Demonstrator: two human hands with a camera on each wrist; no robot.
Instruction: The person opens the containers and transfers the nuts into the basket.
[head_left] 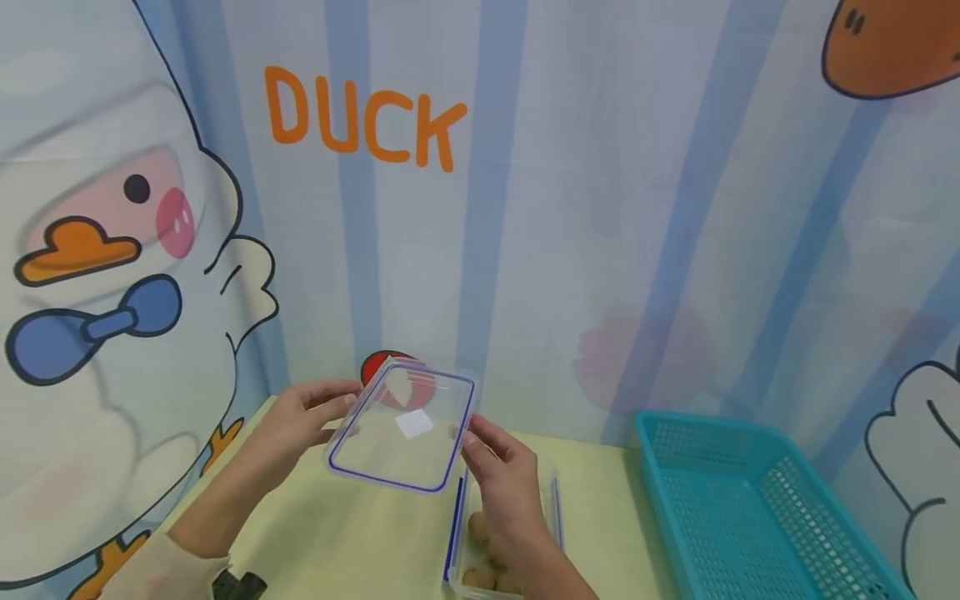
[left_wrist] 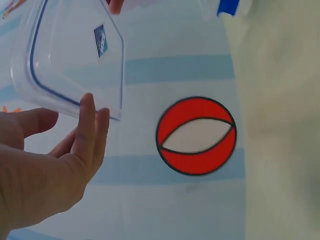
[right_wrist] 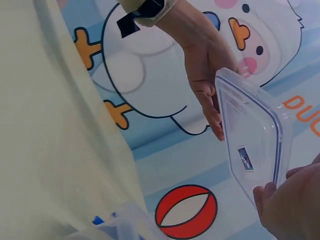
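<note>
At six o'clock in the head view, the right hand (head_left: 510, 487) hides part of the clear box (head_left: 455, 533) and its brown contents (head_left: 477, 528); at four, the turquoise basket (head_left: 750, 517) is cut off. In the left wrist view, toward ten, the lid (left_wrist: 70, 62) is cropped, its label (left_wrist: 101, 41) unreadably small.

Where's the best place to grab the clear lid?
Probably its two opposite side edges, one hand coming from each side. The clear lid is wide and flat, and its raised rim gives something to pinch. The left hand and right hand are at those edges.
</note>
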